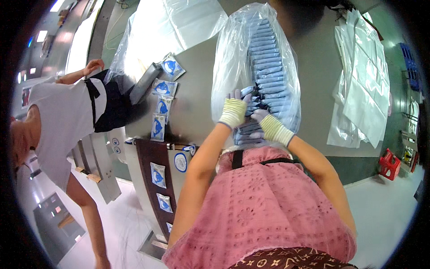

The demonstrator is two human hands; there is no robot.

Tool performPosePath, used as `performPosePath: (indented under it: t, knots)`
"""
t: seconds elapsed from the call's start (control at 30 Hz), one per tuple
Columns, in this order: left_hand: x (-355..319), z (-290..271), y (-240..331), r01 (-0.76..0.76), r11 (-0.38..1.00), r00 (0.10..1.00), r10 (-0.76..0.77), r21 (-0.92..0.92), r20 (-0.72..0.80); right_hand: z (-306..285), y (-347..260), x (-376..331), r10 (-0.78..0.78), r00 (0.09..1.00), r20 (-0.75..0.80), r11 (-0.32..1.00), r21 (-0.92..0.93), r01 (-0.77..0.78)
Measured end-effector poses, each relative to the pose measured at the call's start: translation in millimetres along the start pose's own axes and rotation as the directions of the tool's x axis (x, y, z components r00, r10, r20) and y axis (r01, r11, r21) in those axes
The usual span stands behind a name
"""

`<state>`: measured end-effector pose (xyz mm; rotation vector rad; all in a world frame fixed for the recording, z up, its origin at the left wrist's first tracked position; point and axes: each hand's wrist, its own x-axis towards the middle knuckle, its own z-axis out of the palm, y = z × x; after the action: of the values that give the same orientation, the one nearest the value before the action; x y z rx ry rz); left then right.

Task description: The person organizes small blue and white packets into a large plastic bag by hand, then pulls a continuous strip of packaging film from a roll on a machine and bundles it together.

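Both my hands wear pale gloves with yellow-green knit cuffs and reach into the mouth of a large clear plastic bag (pixel 233 49) lying on a grey table (pixel 197 98). Inside the bag is a long row of blue flat packets (pixel 268 58) stacked on edge. My left hand (pixel 236 104) presses on the near end of the row from the left. My right hand (pixel 264 121) grips packets at the near end from the right.
Several blue-and-white sachets (pixel 163 87) lie on the table and ride a dark conveyor (pixel 154 179) at left. A co-worker in a white top (pixel 58 125) stands left. Clear empty bags (pixel 363 85) are piled right, more plastic sheeting (pixel 165 22) far left. A red stool (pixel 389 163) sits on the floor.
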<state>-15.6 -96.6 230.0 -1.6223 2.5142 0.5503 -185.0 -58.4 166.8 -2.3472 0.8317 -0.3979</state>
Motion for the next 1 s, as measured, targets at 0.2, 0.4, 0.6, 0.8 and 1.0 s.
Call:
performPosePath:
  t: [0.2,0.4,0.6,0.8,1.0]
  knots:
    - [-13,67,-46,-0.022,-0.268,0.854,-0.507,-0.963,0.122,-33,102,-69,0.949,0.162,-0.269,0.291,0.948,-0.130]
    - [12,89,-28,0.053,0.038,0.870,-0.493,-0.998,0.028,8,114,-75,0.892,0.291,-0.346,0.447,0.771,-0.454]
    - [28,133,-64,0.073,0.574,0.976,-0.209,-0.815,-0.059,-59,-3,84,-0.050,0.993,-0.105,0.961,-0.277,0.019]
    - [5,27,-78,0.604,0.101,0.716,-0.503,-0.790,0.483,-9,22,90,0.274,0.914,0.300,0.892,-0.434,-0.126]
    - [-78,-54,-63,0.000,0.440,0.969,-0.221,-0.898,-0.109,2,26,87,0.240,0.935,0.261,0.861,-0.503,-0.081]
